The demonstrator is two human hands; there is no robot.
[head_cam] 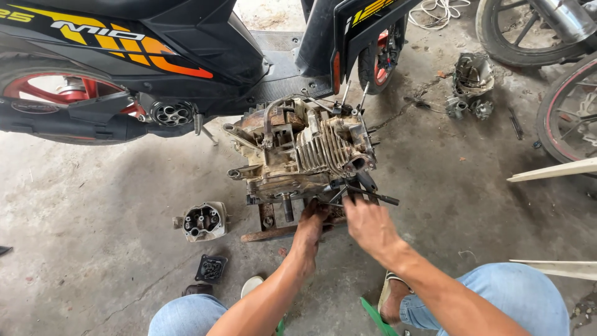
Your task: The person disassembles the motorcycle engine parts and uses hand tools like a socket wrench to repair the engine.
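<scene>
Right hand (pixel 368 225) grips a black tool (pixel 373 196); left hand (pixel 309 231) touches the engine (pixel 305 152), grasp unclear.

- Black scooter (pixel 186 56), far left
- Cylinder head (pixel 204 221) on the floor, left
- Small black part (pixel 211 269), near left
- Engine parts (pixel 471 84), far right
- Wheels (pixel 569 112), right edge

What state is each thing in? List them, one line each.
Engine block: off the scooter, dirty, resting on a stand on the floor.
Left hand: at the engine's lower edge, fingers hidden beneath it.
Right hand: gripping a dark tool at the engine's side.
Cylinder head: detached, lying on the concrete.
Black scooter: parked behind the engine.
Small engine parts: loose on the floor.
</scene>
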